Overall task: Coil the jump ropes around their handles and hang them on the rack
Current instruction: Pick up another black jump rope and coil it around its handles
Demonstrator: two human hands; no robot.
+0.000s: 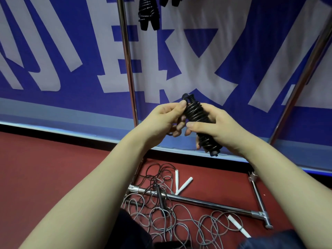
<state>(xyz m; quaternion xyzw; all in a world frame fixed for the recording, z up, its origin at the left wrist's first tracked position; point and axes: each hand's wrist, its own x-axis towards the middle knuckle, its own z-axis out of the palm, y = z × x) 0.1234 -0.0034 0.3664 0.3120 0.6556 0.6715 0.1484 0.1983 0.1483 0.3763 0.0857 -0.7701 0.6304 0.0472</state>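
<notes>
A black jump rope (pixel 196 115), coiled tightly around its handles, is held at chest height in front of the blue banner. My right hand (pixel 217 126) grips the middle of the bundle, thumb across the coils. My left hand (pixel 167 116) pinches the rope near the bundle's upper end. Two coiled black ropes (pixel 149 13) hang from the top of the metal rack (pixel 128 69). On the red floor lie loose ropes: a black one (pixel 158 178) with a black handle, and grey ones (pixel 181 229) with white handles (pixel 185 185).
The rack's chrome base bar (pixel 197 202) and side foot (pixel 258 196) lie across the floor under the tangle. A second upright post (pixel 301 76) rises at the right. The blue and white banner (pixel 53 51) hangs close behind the rack.
</notes>
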